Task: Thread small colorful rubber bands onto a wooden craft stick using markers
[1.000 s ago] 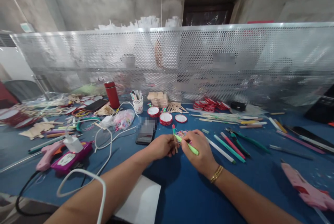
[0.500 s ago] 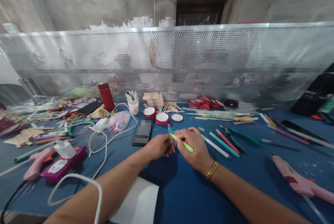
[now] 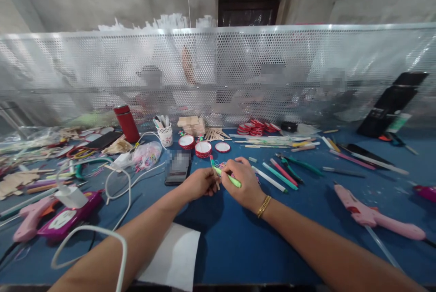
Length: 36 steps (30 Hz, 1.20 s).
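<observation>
My left hand (image 3: 202, 183) is closed around a slim wooden craft stick (image 3: 211, 161) held nearly upright, its top end coloured red and green. My right hand (image 3: 243, 186) grips a light green marker pen (image 3: 235, 181), the tip of which touches or nearly touches the stick; the exact contact is too small to make out. Just behind the hands lies a small heap of colourful bits, partly hidden. Further back stand two round red-rimmed pieces with white insides (image 3: 203, 147), (image 3: 186, 141) and a flat white disc (image 3: 222, 146). Capped markers (image 3: 269, 178) rest right of my right hand.
A phone (image 3: 177, 169) lies left of my hands, near a looping white cable (image 3: 124, 242). Pink glue guns (image 3: 366, 210) sit at both sides. Pliers (image 3: 301, 165), a pen cup (image 3: 165, 135), a red flask (image 3: 126, 123) and white paper (image 3: 173, 255) are around; a perforated metal screen (image 3: 204, 74) stands behind.
My view has turned slightly right and down, so the scene sits further left. Both hands keep their grips, and more green now shows below the stick's red tip.
</observation>
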### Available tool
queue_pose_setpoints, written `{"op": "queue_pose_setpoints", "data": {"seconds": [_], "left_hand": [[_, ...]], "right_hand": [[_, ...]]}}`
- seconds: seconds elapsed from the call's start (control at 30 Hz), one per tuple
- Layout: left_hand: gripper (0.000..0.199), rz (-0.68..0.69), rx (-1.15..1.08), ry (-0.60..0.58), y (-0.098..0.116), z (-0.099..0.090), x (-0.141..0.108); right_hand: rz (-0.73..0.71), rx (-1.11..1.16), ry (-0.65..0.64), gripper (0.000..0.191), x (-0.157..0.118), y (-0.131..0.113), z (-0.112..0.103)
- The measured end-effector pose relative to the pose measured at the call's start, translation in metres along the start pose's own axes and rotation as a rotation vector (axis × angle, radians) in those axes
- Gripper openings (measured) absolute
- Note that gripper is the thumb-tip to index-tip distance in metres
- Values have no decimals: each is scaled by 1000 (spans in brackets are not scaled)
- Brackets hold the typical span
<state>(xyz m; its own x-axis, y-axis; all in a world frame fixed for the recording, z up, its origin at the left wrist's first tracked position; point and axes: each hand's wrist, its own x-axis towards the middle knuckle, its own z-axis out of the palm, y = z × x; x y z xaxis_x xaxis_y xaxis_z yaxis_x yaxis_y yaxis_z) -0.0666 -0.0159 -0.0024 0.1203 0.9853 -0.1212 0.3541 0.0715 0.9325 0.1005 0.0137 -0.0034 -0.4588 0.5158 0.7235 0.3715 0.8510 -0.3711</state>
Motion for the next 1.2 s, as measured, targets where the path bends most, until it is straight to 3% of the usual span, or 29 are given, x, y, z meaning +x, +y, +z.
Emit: {"op": "queue_pose_setpoints", "data": {"seconds": [0.73,1.2], "left_hand": [[19,-9,68,13,1,2,-1],[23,-11,59,11,0,0,-3]], "right_hand": [[-10,-10,1,11,-2,0,-1],[4,6,-33,11,0,-2,0]]}}
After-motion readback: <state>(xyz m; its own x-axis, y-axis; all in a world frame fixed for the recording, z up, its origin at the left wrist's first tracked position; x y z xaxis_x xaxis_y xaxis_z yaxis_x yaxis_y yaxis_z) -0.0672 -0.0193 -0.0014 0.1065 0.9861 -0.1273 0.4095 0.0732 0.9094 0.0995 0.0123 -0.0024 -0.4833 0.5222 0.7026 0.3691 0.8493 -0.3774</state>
